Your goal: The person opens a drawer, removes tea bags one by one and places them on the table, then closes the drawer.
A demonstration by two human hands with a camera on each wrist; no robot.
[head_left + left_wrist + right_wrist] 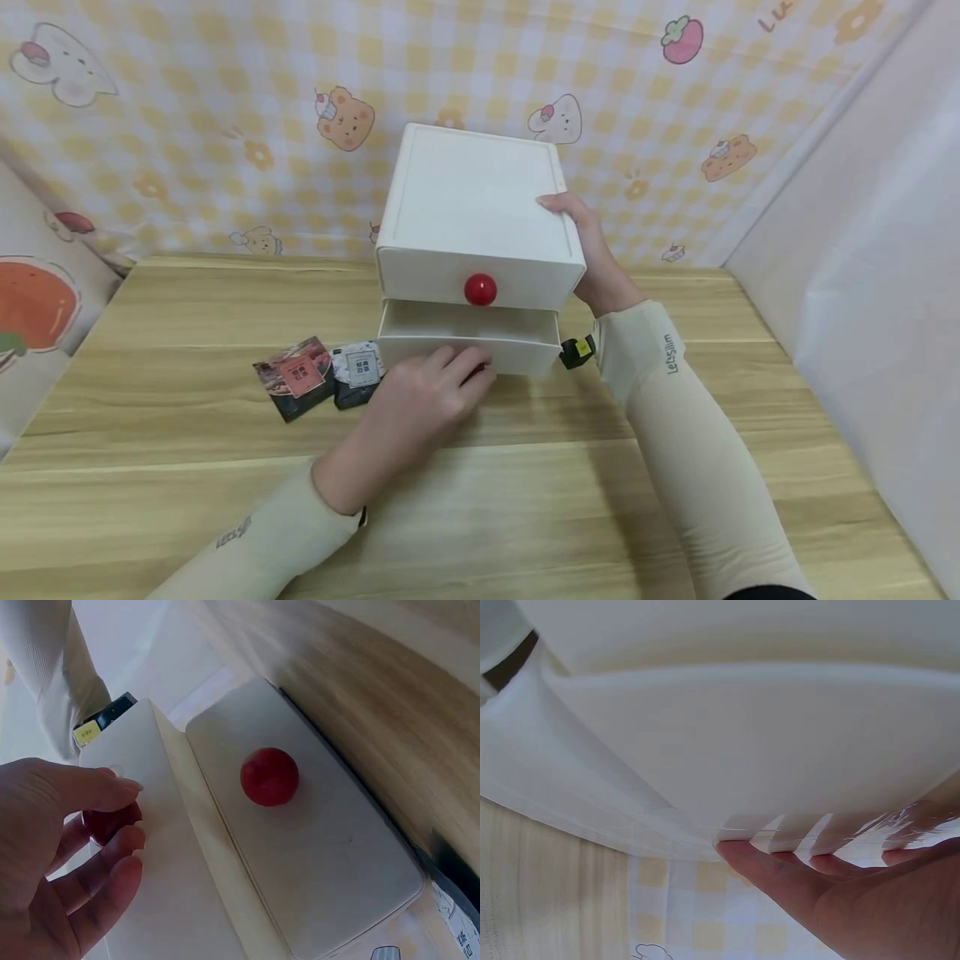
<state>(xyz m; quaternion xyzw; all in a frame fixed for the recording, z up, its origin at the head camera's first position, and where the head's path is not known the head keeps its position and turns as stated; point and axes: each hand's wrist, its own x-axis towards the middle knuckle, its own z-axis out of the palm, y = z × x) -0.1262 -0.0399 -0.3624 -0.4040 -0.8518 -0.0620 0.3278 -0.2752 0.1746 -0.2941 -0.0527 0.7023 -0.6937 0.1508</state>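
Observation:
A white two-drawer box (480,192) stands on the wooden table, its lower drawer (525,357) pulled partly out. My left hand (420,400) is at that drawer's front. In the left wrist view its thumb and fingers pinch the dark red knob (111,823) of the lower drawer. The upper drawer, with its own round red knob (481,289), sits flush in the box. My right hand (592,250) braces the box's right side, thumb on the top edge. The right wrist view shows its fingertips (735,851) pressed against the white side. The pulled-out drawer's visible inside is bare white.
To the left of the box lie a dark red patterned packet (296,377) and a black-and-white packet (357,372). A small black item with a yellow label (577,351) is by the right sleeve. A yellow checked cloth (225,125) hangs behind the table.

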